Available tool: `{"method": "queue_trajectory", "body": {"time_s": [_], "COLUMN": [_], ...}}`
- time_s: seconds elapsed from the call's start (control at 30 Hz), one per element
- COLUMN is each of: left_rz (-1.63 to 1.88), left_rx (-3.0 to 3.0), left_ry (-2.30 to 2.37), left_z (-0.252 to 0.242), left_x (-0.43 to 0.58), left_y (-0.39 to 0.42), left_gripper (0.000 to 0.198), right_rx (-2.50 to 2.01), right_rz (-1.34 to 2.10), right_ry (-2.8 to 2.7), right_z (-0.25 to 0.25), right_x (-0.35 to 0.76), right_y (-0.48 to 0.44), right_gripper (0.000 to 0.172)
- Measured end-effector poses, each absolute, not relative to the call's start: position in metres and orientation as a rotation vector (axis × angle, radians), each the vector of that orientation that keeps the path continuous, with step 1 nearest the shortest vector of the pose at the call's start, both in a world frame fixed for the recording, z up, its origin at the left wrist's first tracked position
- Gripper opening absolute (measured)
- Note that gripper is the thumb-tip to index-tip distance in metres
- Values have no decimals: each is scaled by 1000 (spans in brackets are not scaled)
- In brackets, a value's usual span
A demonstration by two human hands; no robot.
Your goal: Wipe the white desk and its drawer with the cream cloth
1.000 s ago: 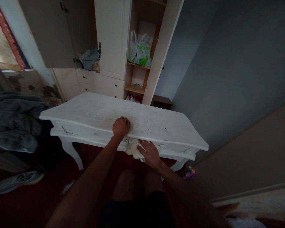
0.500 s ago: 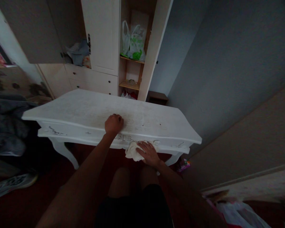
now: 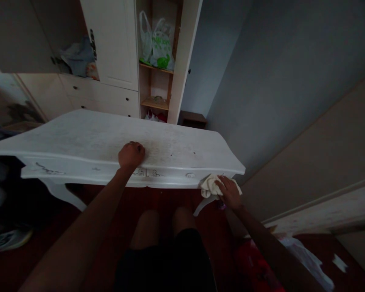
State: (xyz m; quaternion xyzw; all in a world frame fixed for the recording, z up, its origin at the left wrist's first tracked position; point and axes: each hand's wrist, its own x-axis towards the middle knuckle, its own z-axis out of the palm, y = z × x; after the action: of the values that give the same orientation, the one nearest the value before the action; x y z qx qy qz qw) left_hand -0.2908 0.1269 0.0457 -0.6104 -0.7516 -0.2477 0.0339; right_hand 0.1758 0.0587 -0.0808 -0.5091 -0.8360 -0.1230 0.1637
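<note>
A white table with a curved front edge, carved trim and bent legs stands before me; grey smudges and a few dark specks mark its top. Near the middle of the front edge, my left hand rests on the tabletop, closed in a fist; whether anything is inside it is hidden. At the front's right end, my right hand presses a crumpled white cloth against the drawer front, fingers laid over it. Part of the cloth is covered by that hand.
Behind the table is a white wardrobe with open doors, plastic bags on a shelf and clothes inside. A grey wall rises at the right. A shoe lies on the red floor at left, a plastic bag at lower right.
My right hand has slid the cloth rightward along the table front, from near the middle to the right end. The left fist stays on the tabletop. My view has shifted right.
</note>
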Motion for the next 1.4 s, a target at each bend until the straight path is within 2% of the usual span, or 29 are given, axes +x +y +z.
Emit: {"method": "queue_trajectory", "body": {"time_s": [0.23,0.4,0.63,1.1,1.4], "left_rz": [-745,-758,-748,-766,-823], "left_rx": [-1864,-1844,-1839,-1832,-1844], "left_ry": [-2335,-2307,-2304,-2290,-2267], "left_z": [51,48,45,44,42], "left_x": [-287,-287,-287,-288,-289], "left_y": [124,125,128,127,127], "left_gripper": [37,37,37,35,35], "right_rx": [-1420,-1267,-1245,-955,-863], "right_rz": [-360,-190,-349,-112,28], "right_ry": [-1811,-1909,-1797,-2329,-2454], "right_z": [-79,-82,-87,-78,-95], "right_x": [113,41,-16,-116,-54], "right_y": [59,58,56,72,72], "right_gripper": [51,51,53,58,55]}}
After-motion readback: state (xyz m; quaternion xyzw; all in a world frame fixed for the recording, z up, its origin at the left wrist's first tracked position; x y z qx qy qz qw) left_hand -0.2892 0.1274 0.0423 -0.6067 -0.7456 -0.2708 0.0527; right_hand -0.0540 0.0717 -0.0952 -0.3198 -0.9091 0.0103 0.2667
